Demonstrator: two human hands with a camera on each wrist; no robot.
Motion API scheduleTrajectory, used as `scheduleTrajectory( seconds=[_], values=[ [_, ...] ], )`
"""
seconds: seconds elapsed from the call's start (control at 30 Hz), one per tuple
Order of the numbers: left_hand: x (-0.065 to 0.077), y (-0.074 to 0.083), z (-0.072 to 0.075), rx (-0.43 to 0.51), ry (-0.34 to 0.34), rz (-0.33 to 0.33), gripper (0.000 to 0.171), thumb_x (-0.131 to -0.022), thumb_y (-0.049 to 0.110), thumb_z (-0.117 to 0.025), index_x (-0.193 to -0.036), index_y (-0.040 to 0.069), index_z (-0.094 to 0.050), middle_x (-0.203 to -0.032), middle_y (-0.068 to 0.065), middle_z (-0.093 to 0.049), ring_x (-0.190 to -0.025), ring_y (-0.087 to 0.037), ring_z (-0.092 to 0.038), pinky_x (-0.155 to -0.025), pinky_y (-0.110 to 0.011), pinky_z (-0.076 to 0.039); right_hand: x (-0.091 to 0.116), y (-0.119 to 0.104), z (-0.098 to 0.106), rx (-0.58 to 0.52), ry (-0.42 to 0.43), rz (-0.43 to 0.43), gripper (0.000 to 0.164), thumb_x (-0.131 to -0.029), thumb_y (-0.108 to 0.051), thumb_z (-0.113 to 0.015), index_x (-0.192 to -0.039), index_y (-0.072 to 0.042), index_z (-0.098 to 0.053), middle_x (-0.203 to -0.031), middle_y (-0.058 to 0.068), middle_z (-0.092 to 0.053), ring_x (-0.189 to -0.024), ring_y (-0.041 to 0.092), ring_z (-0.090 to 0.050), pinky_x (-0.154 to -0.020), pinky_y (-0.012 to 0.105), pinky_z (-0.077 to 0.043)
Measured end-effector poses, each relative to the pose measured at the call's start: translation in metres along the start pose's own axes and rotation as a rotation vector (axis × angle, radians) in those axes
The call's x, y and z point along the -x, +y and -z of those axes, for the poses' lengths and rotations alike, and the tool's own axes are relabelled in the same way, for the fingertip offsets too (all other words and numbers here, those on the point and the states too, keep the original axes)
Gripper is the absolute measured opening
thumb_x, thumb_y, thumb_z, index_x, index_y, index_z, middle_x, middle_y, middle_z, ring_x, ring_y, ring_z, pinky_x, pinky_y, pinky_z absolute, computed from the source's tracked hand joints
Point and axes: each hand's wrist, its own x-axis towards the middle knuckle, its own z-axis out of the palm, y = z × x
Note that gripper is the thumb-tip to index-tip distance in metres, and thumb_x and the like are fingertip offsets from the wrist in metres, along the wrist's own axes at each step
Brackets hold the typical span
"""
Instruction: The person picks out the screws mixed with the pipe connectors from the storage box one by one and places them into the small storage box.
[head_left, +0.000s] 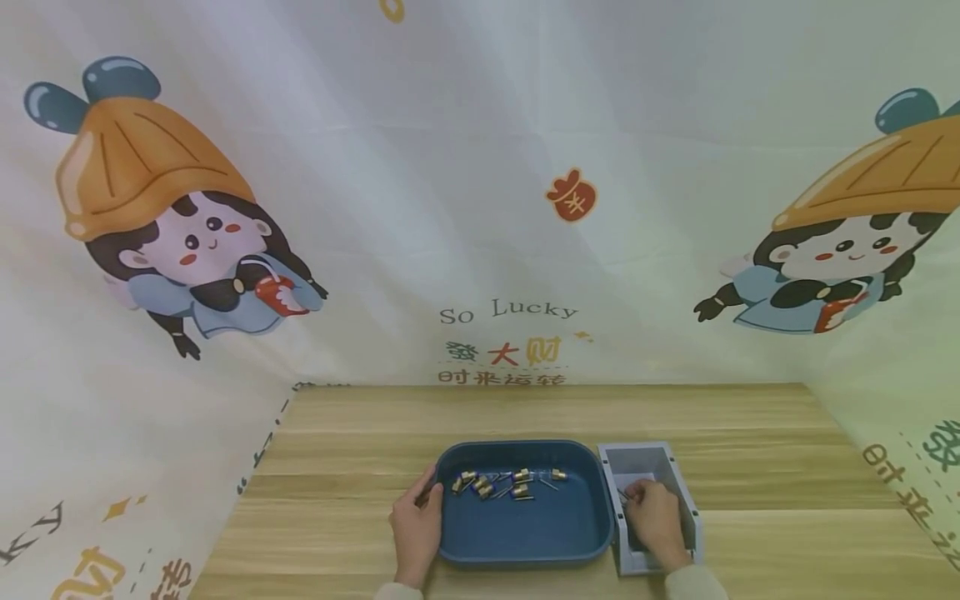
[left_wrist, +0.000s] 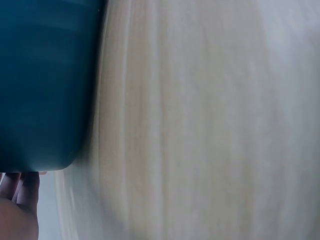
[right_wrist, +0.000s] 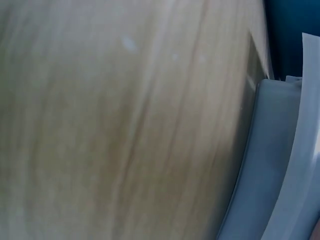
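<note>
My left hand [head_left: 417, 525] grips the left side of a dark blue tray [head_left: 525, 533], thumb at the rim and fingers along its outer wall. In the left wrist view, the fingers [left_wrist: 27, 192] show against the tray's end wall [left_wrist: 45, 100]. Several small brass-coloured pieces [head_left: 483, 486] with thin silvery shafts and bluish parts lie scattered in the tray's far half. Inside a grey bin [head_left: 613, 454] at the tray's right, my right hand [head_left: 656, 517] reaches down with bent fingers, pinching a thin silvery piece [head_left: 622, 494]. Most of that piece is hidden by the fingers.
Tray and bin stand side by side on a wood-grain table [head_left: 337, 467]. The bin's grey outer wall [right_wrist: 270, 150] fills the right of the right wrist view. Behind the table and at both sides hangs a printed pale cloth [head_left: 465, 208].
</note>
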Motion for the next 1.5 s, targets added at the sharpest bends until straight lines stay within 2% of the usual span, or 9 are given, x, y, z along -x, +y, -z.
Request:
scheduleTrajectory(
  seconds=[0.47,0.73,1.17,1.37,1.5],
  values=[
    [-0.003,0.002,0.001,0.015,0.009,-0.029,0.031,-0.089,0.005,-0.061,-0.12,0.001,-0.064,-0.12,-0.018,-0.065,-0.101,-0.031,-0.067,-0.084,-0.036,-0.057,-0.003,-0.004,-0.002,0.01,0.001,-0.008,0.01,-0.069,0.005,-0.059,-0.077,0.006,-0.065,-0.066,0.01,-0.061,-0.063,0.023,-0.059,-0.056,0.039,-0.051],
    [-0.002,0.001,0.001,0.009,0.009,-0.02,0.031,-0.089,0.005,-0.061,-0.119,0.001,-0.064,-0.121,-0.018,-0.065,-0.102,-0.031,-0.067,-0.085,-0.036,-0.057,-0.001,-0.003,-0.001,0.018,-0.021,-0.028,0.012,-0.069,0.005,-0.059,-0.079,0.007,-0.066,-0.068,0.012,-0.063,-0.065,0.025,-0.061,-0.058,0.041,-0.053],
    [0.0,0.002,0.001,0.017,0.012,-0.031,0.03,-0.089,0.003,-0.062,-0.119,0.0,-0.065,-0.12,-0.019,-0.065,-0.102,-0.032,-0.066,-0.083,-0.036,-0.058,0.0,-0.001,-0.002,-0.006,-0.008,-0.008,0.014,-0.068,0.005,-0.059,-0.08,0.008,-0.066,-0.07,0.014,-0.063,-0.067,0.026,-0.061,-0.06,0.042,-0.054],
    [0.002,0.003,0.0,0.029,0.01,-0.041,0.03,-0.089,0.002,-0.062,-0.119,-0.002,-0.064,-0.12,-0.02,-0.064,-0.101,-0.032,-0.067,-0.082,-0.035,-0.058,-0.001,0.002,0.002,-0.037,-0.003,0.037,0.017,-0.069,0.003,-0.061,-0.084,0.007,-0.067,-0.073,0.014,-0.064,-0.07,0.026,-0.061,-0.063,0.041,-0.054],
    [0.002,0.004,0.0,0.024,0.01,-0.04,0.03,-0.089,0.002,-0.061,-0.119,-0.002,-0.064,-0.121,-0.021,-0.064,-0.102,-0.032,-0.067,-0.082,-0.035,-0.058,-0.002,0.001,0.007,-0.04,0.006,0.076,0.017,-0.069,0.004,-0.06,-0.084,0.006,-0.067,-0.072,0.012,-0.064,-0.068,0.023,-0.059,-0.061,0.037,-0.052]
  ],
)
